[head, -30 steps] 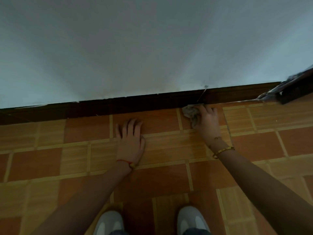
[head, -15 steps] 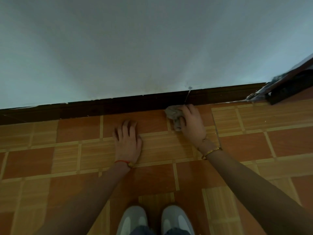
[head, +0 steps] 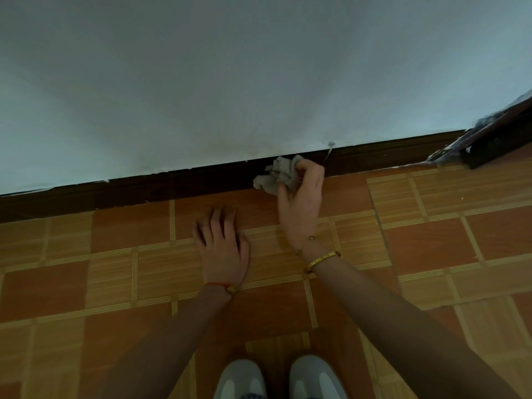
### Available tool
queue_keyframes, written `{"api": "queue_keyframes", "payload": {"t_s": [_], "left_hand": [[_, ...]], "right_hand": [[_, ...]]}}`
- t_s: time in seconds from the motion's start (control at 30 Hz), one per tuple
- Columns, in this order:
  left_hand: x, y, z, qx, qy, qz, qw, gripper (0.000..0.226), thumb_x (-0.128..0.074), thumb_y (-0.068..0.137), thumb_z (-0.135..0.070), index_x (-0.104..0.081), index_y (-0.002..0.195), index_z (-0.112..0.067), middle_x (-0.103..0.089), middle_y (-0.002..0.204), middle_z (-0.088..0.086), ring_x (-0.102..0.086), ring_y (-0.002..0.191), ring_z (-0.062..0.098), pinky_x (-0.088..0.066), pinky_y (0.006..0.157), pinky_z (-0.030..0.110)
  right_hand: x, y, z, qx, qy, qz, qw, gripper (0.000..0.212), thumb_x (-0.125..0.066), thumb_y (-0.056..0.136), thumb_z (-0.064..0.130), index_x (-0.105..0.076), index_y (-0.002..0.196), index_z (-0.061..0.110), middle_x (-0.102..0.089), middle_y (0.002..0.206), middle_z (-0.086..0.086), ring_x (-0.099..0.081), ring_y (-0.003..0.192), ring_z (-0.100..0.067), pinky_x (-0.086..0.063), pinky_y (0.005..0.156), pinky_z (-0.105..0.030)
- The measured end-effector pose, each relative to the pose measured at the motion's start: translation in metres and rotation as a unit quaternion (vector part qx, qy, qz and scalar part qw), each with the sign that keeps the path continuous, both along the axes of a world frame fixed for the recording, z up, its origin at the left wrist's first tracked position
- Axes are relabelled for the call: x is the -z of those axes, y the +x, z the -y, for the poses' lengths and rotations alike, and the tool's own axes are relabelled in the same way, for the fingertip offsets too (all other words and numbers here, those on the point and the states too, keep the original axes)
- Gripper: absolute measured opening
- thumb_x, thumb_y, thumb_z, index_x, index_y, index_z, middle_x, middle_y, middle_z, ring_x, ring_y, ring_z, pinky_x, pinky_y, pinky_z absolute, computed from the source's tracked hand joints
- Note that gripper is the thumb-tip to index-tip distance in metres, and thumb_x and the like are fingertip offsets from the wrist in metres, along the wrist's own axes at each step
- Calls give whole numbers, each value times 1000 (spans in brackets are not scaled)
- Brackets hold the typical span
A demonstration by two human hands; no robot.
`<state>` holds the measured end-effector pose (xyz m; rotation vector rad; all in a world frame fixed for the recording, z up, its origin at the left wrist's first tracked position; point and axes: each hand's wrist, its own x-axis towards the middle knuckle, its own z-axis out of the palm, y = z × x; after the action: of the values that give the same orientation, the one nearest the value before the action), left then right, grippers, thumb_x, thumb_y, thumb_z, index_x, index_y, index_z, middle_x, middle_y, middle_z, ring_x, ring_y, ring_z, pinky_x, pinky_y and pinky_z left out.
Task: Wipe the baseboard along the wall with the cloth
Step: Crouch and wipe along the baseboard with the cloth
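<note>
Right hand (head: 300, 197) fingers clamp cloth (head: 277, 174) at baseboard (head: 172, 185) | left hand (head: 223, 249) flat, fingers apart

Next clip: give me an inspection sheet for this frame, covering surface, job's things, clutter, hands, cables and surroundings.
Surface: tiled floor in orange-brown squares with paler striped bands.
Job's things: dark baseboard running along the foot of the wall; crumpled grey cloth held against it.
Clutter: nothing seen.
Hands: right hand grips the cloth, fingers curled over it, gold bracelet on the wrist; left hand rests flat on the floor, red string on the wrist.
Cables: a thin line hangs down the baseboard beside the right hand; cannot tell if it is a wire.
Surroundings: pale wall; dark frame at the right edge; two grey shoes at the bottom.
</note>
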<state>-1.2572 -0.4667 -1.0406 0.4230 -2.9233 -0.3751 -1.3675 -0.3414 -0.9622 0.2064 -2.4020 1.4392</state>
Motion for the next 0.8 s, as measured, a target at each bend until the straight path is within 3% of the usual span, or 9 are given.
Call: {"api": "queue_keyframes", "payload": {"t_s": [0.13,0.23,0.43,0.6,0.7,0.8], "left_hand": [[0,0,0,0,7,-8,1000,51,-44,95,-29,-50,141,-8,-48,145,18,-41,137,40,-20,119,64],[0,0,0,1,3,-7,1000,51,-46,95,-28,-50,142,-8,-47,146,18,-42,137,41,-19,119,64],[-2,0,-1,-3,0,0,1000,52,-47,94,-29,-49,142,-9,-45,147,18,-40,137,40,-19,119,64],[-1,0,1,1,-6,-1,1000,52,-49,93,-29,-50,141,-10,-46,146,17,-41,137,40,-21,118,64],[-1,1,2,2,-1,-5,1000,52,-46,94,-30,-51,141,-8,-47,146,18,-42,136,40,-20,118,64],[-2,1,1,0,3,-7,1000,50,-45,95,-28,-51,141,-8,-47,146,18,-42,137,40,-20,119,64]], "right_hand": [[-2,-18,-27,152,-64,19,986,39,-66,79,-7,-49,114,0,-49,115,-8,-51,106,-12,-50,91,-22],[-4,-30,-42,203,-77,12,976,34,-63,82,-3,-49,111,3,-50,114,-6,-56,101,-16,-55,82,-33],[-2,-3,3,10,15,-5,1000,38,-63,74,-13,-51,108,0,-47,111,-14,-48,102,-13,-44,86,-14],[2,2,13,-81,62,-15,995,41,-61,74,-13,-52,110,5,-47,113,-9,-48,103,-12,-47,84,-18],[-1,-5,-14,3,33,-16,999,39,-62,78,-12,-53,114,-1,-51,115,-14,-47,107,-7,-43,91,-11],[-2,-23,-44,157,-32,4,987,36,-63,82,-6,-51,115,1,-52,118,-12,-52,108,-12,-52,91,-26]]}}
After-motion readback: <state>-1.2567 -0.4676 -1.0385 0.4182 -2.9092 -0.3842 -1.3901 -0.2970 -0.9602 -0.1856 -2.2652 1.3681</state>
